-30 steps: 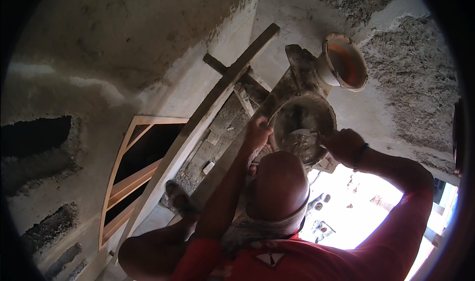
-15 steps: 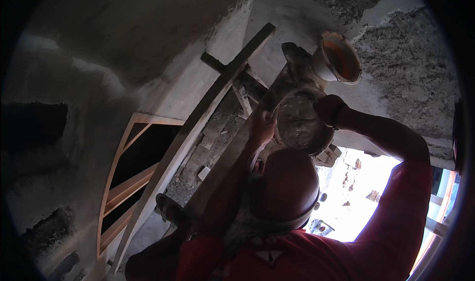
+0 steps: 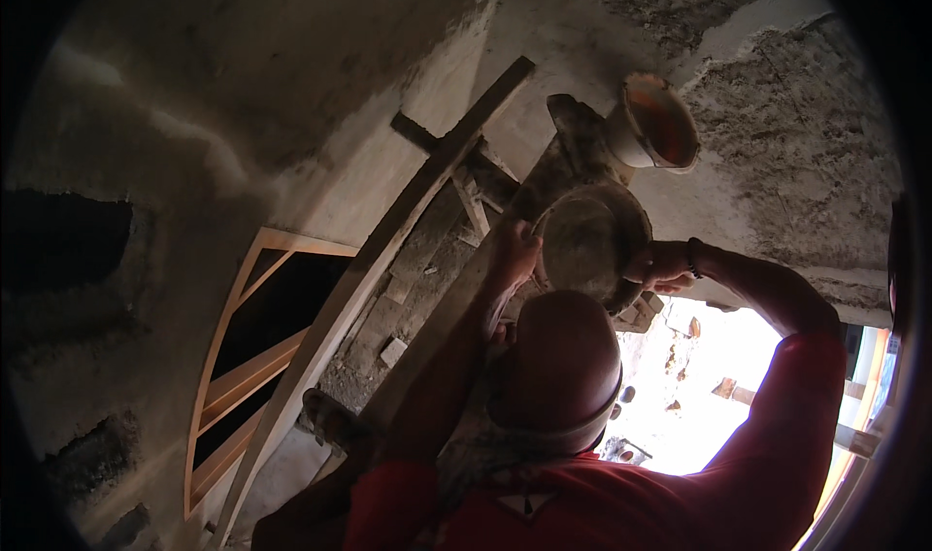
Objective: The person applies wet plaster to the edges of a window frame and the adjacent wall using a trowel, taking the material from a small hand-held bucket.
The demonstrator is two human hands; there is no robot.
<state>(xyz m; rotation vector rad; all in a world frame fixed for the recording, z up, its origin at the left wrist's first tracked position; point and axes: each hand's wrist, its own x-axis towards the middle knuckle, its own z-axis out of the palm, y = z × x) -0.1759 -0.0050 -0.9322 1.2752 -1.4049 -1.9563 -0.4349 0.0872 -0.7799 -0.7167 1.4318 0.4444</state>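
Note:
A round, shallow, dusty basin [image 3: 582, 235] with a raised rim lies tilted toward me on a dark wooden board [image 3: 529, 194]. Whether its base is solid or a mesh, I cannot tell. My left hand [image 3: 516, 252] is closed on its left rim, fingers wrapped over the edge. At the lower right rim, my right hand [image 3: 665, 266] has its fingers curled and its thumb at the edge. Beyond the basin stands a cut-down pale bucket [image 3: 652, 124], tilted, with orange inside. A smooth rounded shape [image 3: 568, 357], perhaps my knee, hides the basin's near side.
To the left, a long timber [image 3: 388, 226] runs diagonally over crossed wood pieces [image 3: 473, 197]. A wooden frame [image 3: 262, 357] with slats leans beside it. Rough plastered walls [image 3: 815, 153] surround the spot. Rubble [image 3: 680, 376] lies in bright light at the lower right.
My right hand has moved from the upper right of the basin down to its lower right rim, its fist loosening. The left hand keeps its hold. The basin's interior looks smoother.

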